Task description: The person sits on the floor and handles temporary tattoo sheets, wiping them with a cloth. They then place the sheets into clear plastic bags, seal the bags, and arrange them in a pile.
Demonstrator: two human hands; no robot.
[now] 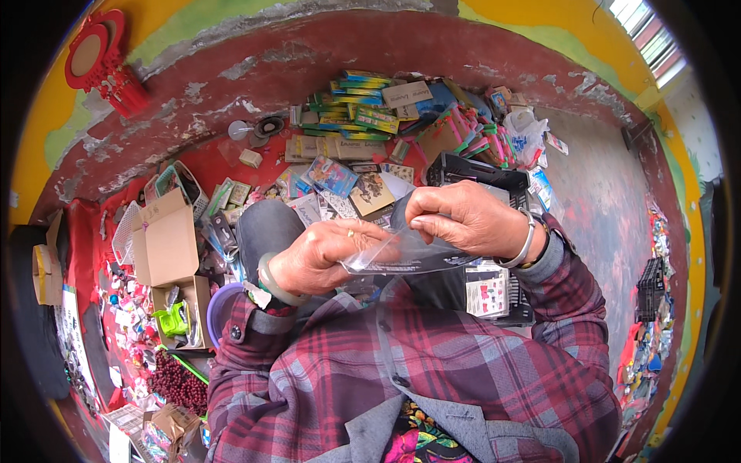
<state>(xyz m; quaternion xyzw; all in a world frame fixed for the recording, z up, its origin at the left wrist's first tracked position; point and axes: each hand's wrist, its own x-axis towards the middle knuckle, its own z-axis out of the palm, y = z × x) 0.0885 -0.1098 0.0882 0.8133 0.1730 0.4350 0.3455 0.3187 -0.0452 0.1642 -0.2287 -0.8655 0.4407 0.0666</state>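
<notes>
A clear plastic bag (413, 261) is stretched between my two hands, above my lap. My right hand (471, 220) is closed, its thumb and fingers pinching the bag's upper edge. My left hand (323, 251) grips the bag's other side; its fingertips are partly covered by the film, and I cannot tell if they are inside it. I see nothing inside the bag. Just below my right hand is a black plastic crate (519, 309) with printed white cards (488, 295) in it. A square tan booklet (370, 193) lies beyond my knees.
Yellow-green boxes (363, 112) are stacked by the wall. An open cardboard box (166, 255) stands at my left beside a purple basin (221, 309), near dark red beads (176, 382). A crumpled white plastic bag (526, 135) lies at far right. Small goods litter the red floor covering.
</notes>
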